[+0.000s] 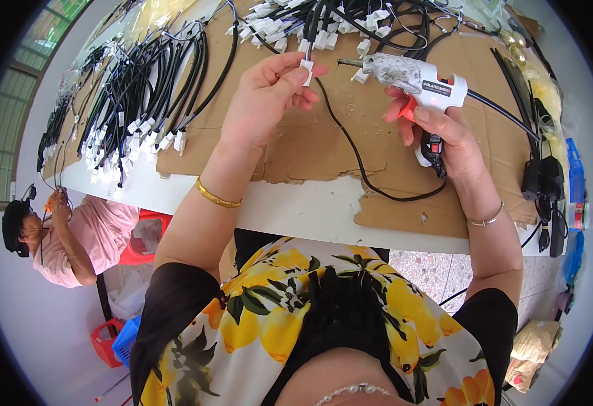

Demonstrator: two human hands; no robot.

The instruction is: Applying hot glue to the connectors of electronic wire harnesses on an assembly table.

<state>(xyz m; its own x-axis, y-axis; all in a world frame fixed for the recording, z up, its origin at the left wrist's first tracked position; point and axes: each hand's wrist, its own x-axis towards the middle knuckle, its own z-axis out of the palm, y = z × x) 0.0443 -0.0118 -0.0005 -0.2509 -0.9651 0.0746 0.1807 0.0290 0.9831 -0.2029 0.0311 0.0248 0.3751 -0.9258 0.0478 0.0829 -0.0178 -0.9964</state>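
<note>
Between the thumb and fingers of my left hand (269,95) is a white cable connector (307,65), with dark wires running up from it toward the far pile. My right hand (445,132) grips a white hot glue gun (445,88) with a red trigger (408,107). The gun's metal nozzle (349,62) points left toward the connector, a short way apart from it. Its barrel is crusted with silvery, smeared material. A black cord (350,135) loops over the cardboard (303,155) from near my left hand toward the right hand.
Bundles of black cables (168,74) with white connectors lie at the left; another pile (337,27) sits at the far side. Black power adapters (543,179) hang by the right edge of the white table (296,210). A co-worker in a pink shirt (86,237) sits at the left.
</note>
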